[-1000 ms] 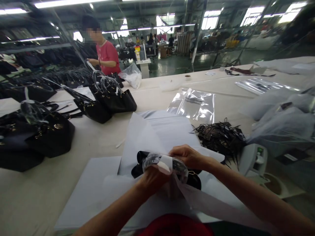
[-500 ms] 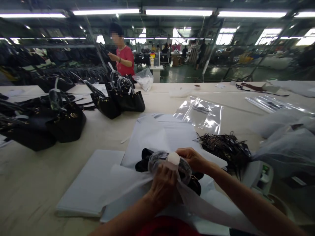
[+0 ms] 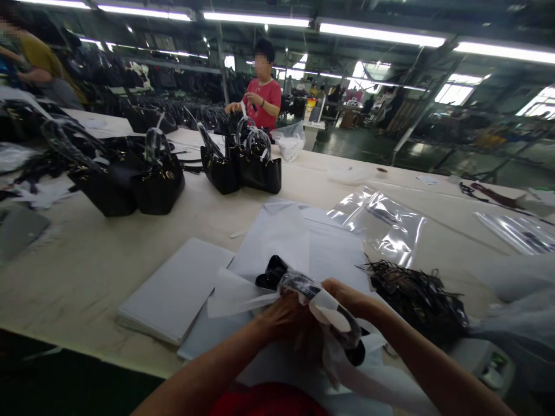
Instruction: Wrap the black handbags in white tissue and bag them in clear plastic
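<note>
A black handbag [image 3: 273, 273] with plastic-wrapped handles [image 3: 303, 284] lies on white paper sheets right in front of me. White tissue [image 3: 336, 346] hangs around its handles. My left hand [image 3: 288, 312] is at the near side of the handles, its fingers bent and partly hidden beneath them; what it grips is hard to make out. My right hand [image 3: 347, 297] reaches in behind the handles from the right, its fingertips hidden by the bag and tissue.
Black handbags [image 3: 260, 170] stand at the back and left. A stack of white sheets [image 3: 177, 289] lies left, clear plastic bags [image 3: 385, 219] behind right, and a pile of black tags [image 3: 416, 294] at right. A person in red [image 3: 265, 98] stands across the table.
The view has swung left, bringing a person in yellow into sight. The handles have tilted over to the right, and my left hand has slipped lower behind them.
</note>
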The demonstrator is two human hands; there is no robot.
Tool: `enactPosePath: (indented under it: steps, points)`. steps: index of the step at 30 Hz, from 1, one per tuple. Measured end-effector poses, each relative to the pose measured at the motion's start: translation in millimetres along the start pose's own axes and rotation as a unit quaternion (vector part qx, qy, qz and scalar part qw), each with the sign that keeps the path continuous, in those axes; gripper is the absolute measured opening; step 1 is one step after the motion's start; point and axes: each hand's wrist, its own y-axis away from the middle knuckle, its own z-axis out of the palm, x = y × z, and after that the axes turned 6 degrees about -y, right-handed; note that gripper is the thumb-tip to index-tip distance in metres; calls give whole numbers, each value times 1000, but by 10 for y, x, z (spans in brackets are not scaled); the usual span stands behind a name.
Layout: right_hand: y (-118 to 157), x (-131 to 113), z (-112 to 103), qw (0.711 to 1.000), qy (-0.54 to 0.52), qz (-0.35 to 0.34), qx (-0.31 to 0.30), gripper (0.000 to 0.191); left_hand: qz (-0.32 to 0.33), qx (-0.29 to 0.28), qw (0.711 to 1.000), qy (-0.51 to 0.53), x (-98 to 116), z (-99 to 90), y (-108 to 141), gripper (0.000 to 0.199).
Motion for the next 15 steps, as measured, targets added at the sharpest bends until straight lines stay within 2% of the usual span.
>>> enactPosePath:
  steps: [2, 4, 7, 11, 15]
  points:
    - [-27, -47, -5, 999, 18, 26, -22, 27, 75, -3, 997, 12, -71, -8, 70, 18]
    - [-51, -50, -11, 998, 28, 26, -47, 27, 104, -2, 994, 18, -121, -6, 160, 21]
    - [-74, 28, -11, 997, 18, 5, -76, 27, 82, 3, 996, 18, -153, 26, 306, 27]
    - [-39, 156, -4, 997, -12, 0, -72, 18, 29, 14, 999, -1, -121, 143, 475, 35]
    - [16, 178, -6, 997, -11, 21, -70, 16, -5, 43, 998, -45, -27, 192, 527, 34]
